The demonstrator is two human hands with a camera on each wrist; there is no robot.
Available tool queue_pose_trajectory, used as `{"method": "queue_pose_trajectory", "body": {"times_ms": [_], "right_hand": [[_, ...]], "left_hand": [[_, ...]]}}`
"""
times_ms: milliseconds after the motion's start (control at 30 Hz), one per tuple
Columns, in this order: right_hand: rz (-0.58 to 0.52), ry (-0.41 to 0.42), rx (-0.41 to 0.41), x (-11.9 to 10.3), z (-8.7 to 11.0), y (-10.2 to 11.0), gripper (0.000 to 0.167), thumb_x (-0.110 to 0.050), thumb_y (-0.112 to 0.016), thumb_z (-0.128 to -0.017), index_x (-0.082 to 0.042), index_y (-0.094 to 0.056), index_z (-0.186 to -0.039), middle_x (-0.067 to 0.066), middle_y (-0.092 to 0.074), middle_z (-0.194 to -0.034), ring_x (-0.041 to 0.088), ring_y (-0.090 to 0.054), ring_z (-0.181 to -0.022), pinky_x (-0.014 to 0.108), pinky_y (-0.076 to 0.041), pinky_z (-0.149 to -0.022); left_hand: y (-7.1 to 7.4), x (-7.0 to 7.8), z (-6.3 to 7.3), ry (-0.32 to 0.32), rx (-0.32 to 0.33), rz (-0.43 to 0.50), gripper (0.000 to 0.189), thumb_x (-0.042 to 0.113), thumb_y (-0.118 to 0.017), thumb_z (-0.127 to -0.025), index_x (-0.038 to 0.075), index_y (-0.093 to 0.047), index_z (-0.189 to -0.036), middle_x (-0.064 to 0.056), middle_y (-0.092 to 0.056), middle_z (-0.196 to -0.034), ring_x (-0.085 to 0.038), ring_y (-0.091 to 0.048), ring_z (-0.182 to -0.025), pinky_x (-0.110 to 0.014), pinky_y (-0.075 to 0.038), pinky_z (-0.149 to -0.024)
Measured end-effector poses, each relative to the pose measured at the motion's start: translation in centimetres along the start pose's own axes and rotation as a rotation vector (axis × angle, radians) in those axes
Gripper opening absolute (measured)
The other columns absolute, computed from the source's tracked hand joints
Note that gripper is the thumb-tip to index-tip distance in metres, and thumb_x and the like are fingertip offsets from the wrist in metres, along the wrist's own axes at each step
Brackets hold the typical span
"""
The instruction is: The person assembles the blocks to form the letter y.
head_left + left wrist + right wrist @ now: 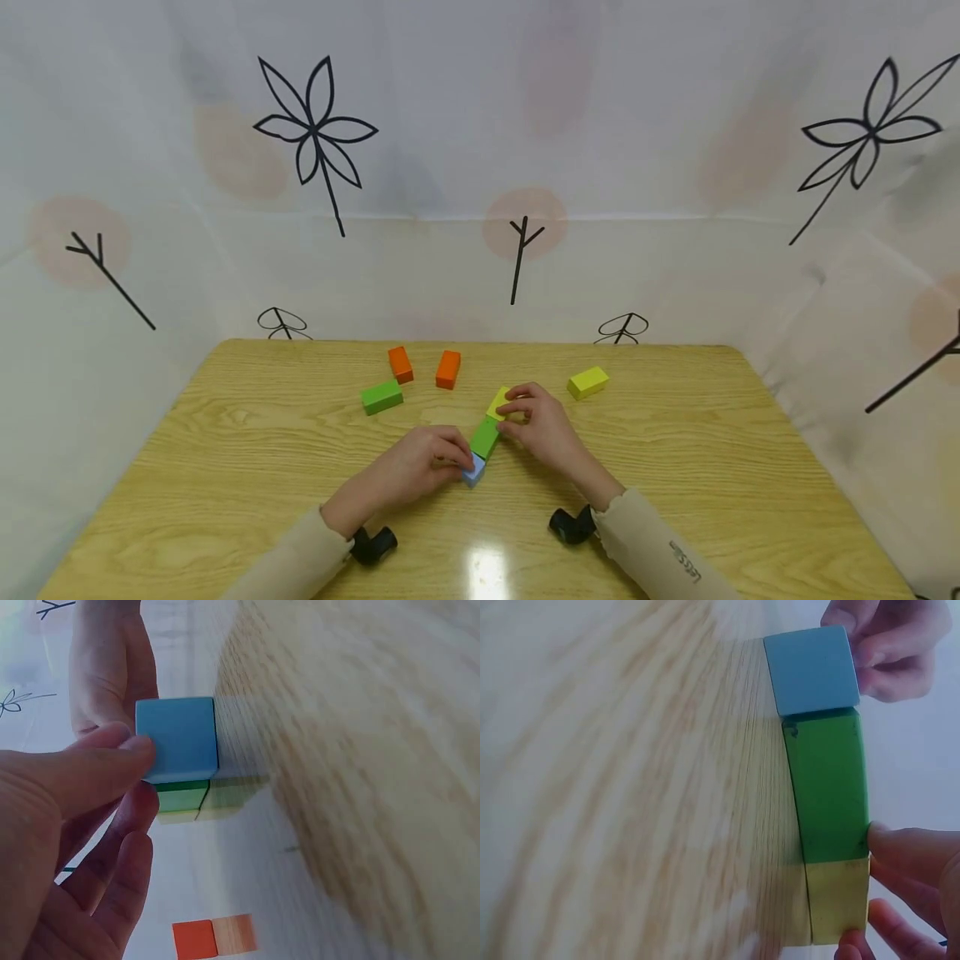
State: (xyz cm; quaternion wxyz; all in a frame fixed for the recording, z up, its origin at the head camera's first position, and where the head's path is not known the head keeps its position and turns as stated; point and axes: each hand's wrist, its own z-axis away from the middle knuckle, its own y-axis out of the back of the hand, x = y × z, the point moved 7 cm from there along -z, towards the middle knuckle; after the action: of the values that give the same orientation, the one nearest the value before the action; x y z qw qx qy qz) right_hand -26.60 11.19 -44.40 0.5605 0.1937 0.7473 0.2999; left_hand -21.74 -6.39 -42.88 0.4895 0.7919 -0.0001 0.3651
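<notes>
A blue block [473,470], a green block [484,438] and a yellow block [498,403] lie end to end in a slanting row on the table. My left hand [423,462] pinches the blue block at the near end; the left wrist view shows the thumb [139,756] on its edge. At the far end my right hand [542,423] holds the yellow block with curled fingers, its thumb touching the green block close to the joint. In the right wrist view the blue block [812,671] meets the green block [827,787] slightly out of line.
Two orange blocks [447,369] and another green block [382,397] lie at the back left of the wooden table [675,467]. Another yellow block [588,382] lies to the right, beyond my right hand. A patterned white cloth [420,275] stands behind the table.
</notes>
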Motion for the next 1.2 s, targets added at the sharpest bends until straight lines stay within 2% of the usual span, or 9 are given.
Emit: {"method": "queue_pose_trajectory", "body": {"times_ms": [167, 400, 567, 867, 1200], "right_hand": [[-0.009, -0.013, -0.007, 0.01, -0.02, 0.01, 0.013, -0.009, -0.082, -0.082, -0.010, -0.080, -0.095, 0.002, -0.060, -0.117, 0.021, -0.057, -0.104, 0.034, -0.047, -0.079], [-0.001, -0.022, -0.019, -0.04, -0.12, 0.06, 0.013, -0.010, -0.082, -0.083, -0.011, -0.080, -0.095, 0.003, -0.060, -0.117, 0.019, -0.056, -0.099, 0.034, -0.046, -0.077], [0.011, -0.020, -0.027, -0.17, -0.12, 0.22, 0.013, -0.010, -0.082, -0.083, -0.010, -0.080, -0.096, 0.003, -0.060, -0.117, 0.020, -0.056, -0.096, 0.034, -0.046, -0.077], [-0.005, -0.003, -0.016, -0.17, 0.11, 0.57, 0.013, -0.010, -0.081, -0.084, -0.008, -0.079, -0.097, 0.005, -0.060, -0.117, 0.025, -0.058, -0.107, 0.042, -0.051, -0.087], [-0.004, -0.022, -0.013, -0.21, -0.14, 0.09, 0.013, -0.011, -0.084, -0.081, -0.010, -0.080, -0.094, 0.004, -0.060, -0.115, 0.022, -0.057, -0.101, 0.039, -0.050, -0.084]], "left_hand": [[-0.03, -0.06, -0.05, -0.001, -0.002, -0.020, 0.012, 0.005, -0.076, -0.088, 0.010, -0.080, -0.099, 0.006, -0.065, -0.103, -0.005, -0.061, -0.095, -0.020, -0.052, -0.083], [0.13, 0.08, 0.03, -0.021, 0.008, -0.097, 0.012, 0.007, -0.077, -0.088, 0.010, -0.080, -0.099, 0.006, -0.064, -0.103, -0.006, -0.061, -0.094, -0.021, -0.052, -0.084], [0.09, -0.03, -0.04, -0.013, 0.001, -0.081, 0.012, 0.008, -0.076, -0.089, 0.010, -0.079, -0.100, 0.005, -0.064, -0.104, -0.006, -0.061, -0.095, -0.021, -0.052, -0.085], [-0.29, -0.19, -0.50, -0.020, -0.011, -0.061, 0.012, 0.009, -0.075, -0.090, 0.011, -0.079, -0.101, 0.006, -0.064, -0.106, -0.006, -0.061, -0.095, -0.020, -0.052, -0.083], [-0.23, -0.44, -0.10, 0.023, -0.035, -0.051, 0.011, 0.011, -0.074, -0.092, 0.012, -0.078, -0.102, 0.007, -0.062, -0.108, -0.006, -0.060, -0.098, -0.022, -0.051, -0.087]]}}
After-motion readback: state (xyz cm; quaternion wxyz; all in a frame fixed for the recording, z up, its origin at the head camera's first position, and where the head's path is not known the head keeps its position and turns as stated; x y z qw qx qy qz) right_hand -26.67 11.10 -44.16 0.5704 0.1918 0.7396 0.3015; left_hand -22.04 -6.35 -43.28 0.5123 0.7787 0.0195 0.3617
